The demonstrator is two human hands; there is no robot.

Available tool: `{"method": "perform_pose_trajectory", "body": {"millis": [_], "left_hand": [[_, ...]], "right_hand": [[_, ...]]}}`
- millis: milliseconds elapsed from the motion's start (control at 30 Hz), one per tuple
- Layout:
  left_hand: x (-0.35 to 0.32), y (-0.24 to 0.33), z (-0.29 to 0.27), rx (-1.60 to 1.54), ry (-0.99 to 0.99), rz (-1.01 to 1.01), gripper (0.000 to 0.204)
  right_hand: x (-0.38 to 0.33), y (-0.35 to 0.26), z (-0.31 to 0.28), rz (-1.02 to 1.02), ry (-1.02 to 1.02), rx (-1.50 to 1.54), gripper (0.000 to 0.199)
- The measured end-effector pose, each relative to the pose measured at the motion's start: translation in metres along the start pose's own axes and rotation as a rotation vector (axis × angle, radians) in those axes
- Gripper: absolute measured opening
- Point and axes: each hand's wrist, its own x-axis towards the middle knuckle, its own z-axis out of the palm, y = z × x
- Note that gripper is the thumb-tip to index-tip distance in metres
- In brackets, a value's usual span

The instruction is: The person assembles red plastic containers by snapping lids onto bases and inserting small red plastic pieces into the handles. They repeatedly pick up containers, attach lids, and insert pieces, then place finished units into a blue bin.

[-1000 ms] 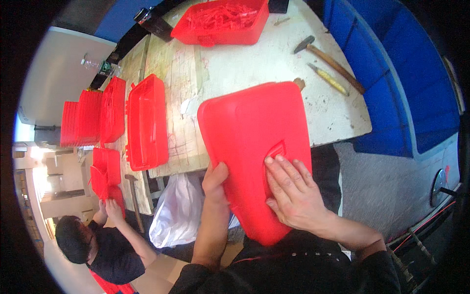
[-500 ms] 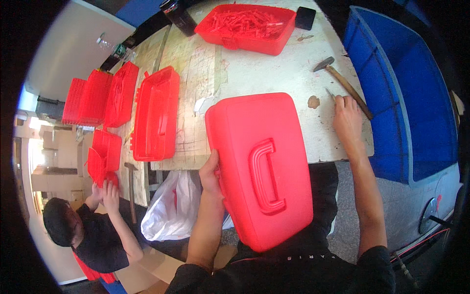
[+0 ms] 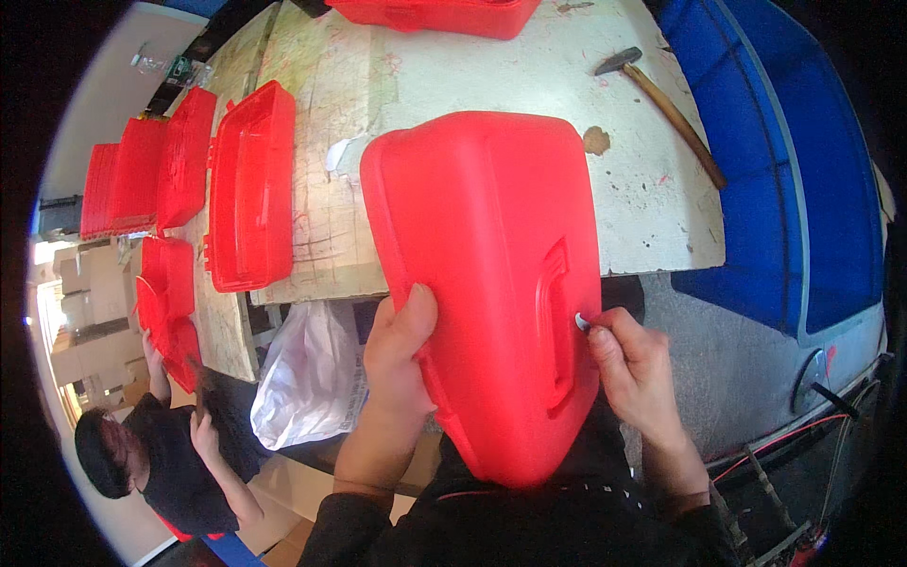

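Nearest the camera, the left hand (image 3: 402, 354) grips the lower left edge of a big red plastic case (image 3: 487, 283), thumb on top and fingers hidden underneath, while the right hand (image 3: 628, 364) pinches a small pale piece (image 3: 582, 321), too small to identify, against the case's right edge beside the moulded handle (image 3: 553, 317). The case is tilted, its far end resting on the near edge of the worn white table (image 3: 652, 198) and its near end over the person's lap. With only one hand really holding it, it looks liable to slide off the table edge if the left grip loosens, and the small piece could drop to the floor if the pinch slips. Under the table hangs a white plastic bag (image 3: 307, 378). Further out on the scratched, stained tabletop lie an open red tray (image 3: 250, 189), more red trays (image 3: 142, 175) to the left, a hammer (image 3: 661, 99) to the right and another red case (image 3: 435, 14) at the far edge. A blue bin (image 3: 784, 170) stands on the right; lower left, another person in black (image 3: 179, 463) handles red parts.
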Motion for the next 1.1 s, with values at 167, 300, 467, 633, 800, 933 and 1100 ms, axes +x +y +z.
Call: {"method": "perform_pose_trajectory", "body": {"millis": [167,300,467,633,800,933,1100], "left_hand": [[-0.002,0.003,0.01,0.016,-0.087,-0.015,0.054],[-0.001,0.002,0.012,0.084,-0.058,-0.008,0.054],[-0.005,0.0,0.014,0.025,-0.094,-0.002,0.053],[-0.008,-0.001,0.015,0.062,-0.073,-0.016,0.051],[-0.007,-0.002,0.017,0.06,-0.099,-0.005,0.05],[-0.008,-0.002,0.019,0.065,-0.093,-0.006,0.051],[-0.009,-0.003,0.019,-0.001,-0.073,-0.013,0.052]], "right_hand": [[0.003,-0.001,0.003,-0.081,0.166,0.016,0.017],[0.008,0.01,0.002,-0.302,0.256,0.02,0.015],[0.002,0.01,-0.003,-0.088,0.086,0.187,0.011],[0.004,0.002,0.0,0.028,0.091,0.076,0.011],[0.01,0.0,0.005,-0.05,0.137,-0.032,0.014],[0.006,0.001,0.007,-0.074,0.143,-0.087,0.015],[-0.003,0.005,0.012,-0.046,0.109,-0.05,0.015]]}}
